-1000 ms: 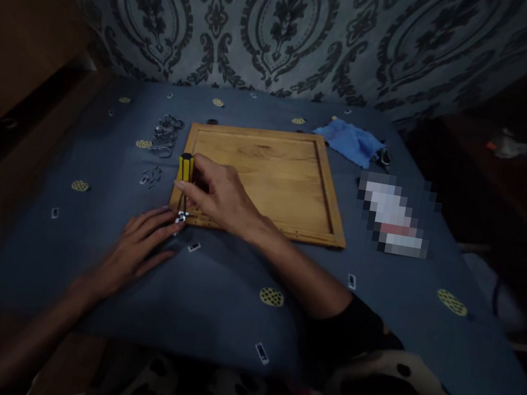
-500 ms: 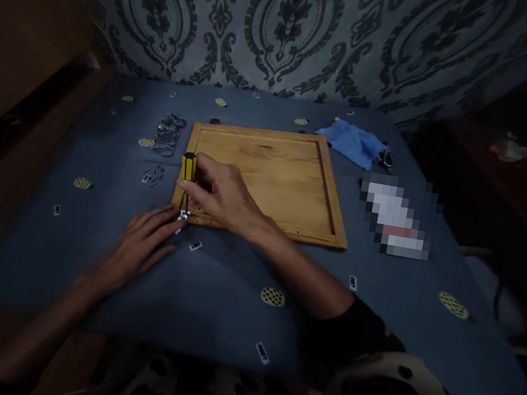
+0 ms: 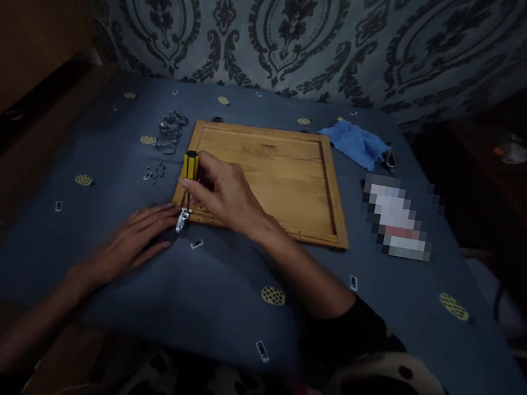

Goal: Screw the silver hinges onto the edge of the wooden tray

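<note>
My right hand [image 3: 227, 188] is closed round the yellow and black handle of a screwdriver [image 3: 190, 166], held upright with its shaft pointing down. Its tip meets a small silvery metal hook [image 3: 181, 221] at the near left corner of a framed wooden board [image 3: 269, 165]. The hook sticks out past the board's near edge. My left hand [image 3: 143, 235] lies with its fingers stretched out, fingertips at that corner beside the hook. Small dark holes run along the board's near rail.
Left of the board lie several metal hooks [image 3: 171, 131] in a heap and several small screws [image 3: 156, 171]. A blue cloth [image 3: 356, 143] is at the back right, next to a blurred-out pale item [image 3: 394, 216]. Everything rests on a blue patterned cloth [image 3: 225, 306].
My left hand has drawn back slightly to the left from the metal hook, which now shows more fully. My right hand keeps the screwdriver on it.
</note>
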Demonstrator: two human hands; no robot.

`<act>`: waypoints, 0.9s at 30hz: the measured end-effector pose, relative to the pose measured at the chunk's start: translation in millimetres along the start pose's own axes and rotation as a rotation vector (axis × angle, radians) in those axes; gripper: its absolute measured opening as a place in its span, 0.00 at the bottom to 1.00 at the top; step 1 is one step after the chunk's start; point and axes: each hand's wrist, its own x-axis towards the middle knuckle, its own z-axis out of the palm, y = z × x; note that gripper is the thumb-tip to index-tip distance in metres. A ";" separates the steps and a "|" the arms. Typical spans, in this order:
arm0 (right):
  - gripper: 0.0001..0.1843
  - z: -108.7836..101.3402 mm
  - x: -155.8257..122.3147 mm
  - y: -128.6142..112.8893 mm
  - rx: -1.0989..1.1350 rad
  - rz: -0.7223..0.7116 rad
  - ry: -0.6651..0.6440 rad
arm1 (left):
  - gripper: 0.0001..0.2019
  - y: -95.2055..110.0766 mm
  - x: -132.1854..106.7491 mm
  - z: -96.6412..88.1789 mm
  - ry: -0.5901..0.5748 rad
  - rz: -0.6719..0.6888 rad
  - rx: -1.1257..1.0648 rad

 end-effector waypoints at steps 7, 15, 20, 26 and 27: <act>0.15 0.8 -0.1 0.6 0.021 0.004 -0.009 | 0.23 -8.0 -6.1 -0.4 -0.059 0.020 0.108; 0.13 -0.2 0.0 -0.5 0.028 0.020 -0.028 | 0.23 -6.6 -6.5 -0.4 -0.031 0.066 0.155; 0.14 -0.1 -0.1 -1.4 0.028 0.026 -0.024 | 0.23 -10.1 -6.0 0.9 -0.068 0.062 0.156; 0.16 -0.3 -0.1 -0.1 0.020 0.012 -0.026 | 0.23 -8.6 -4.8 1.7 -0.094 0.055 0.213; 0.16 -0.2 0.1 0.4 0.018 0.008 -0.024 | 0.24 -8.1 -4.7 1.9 -0.096 0.049 0.209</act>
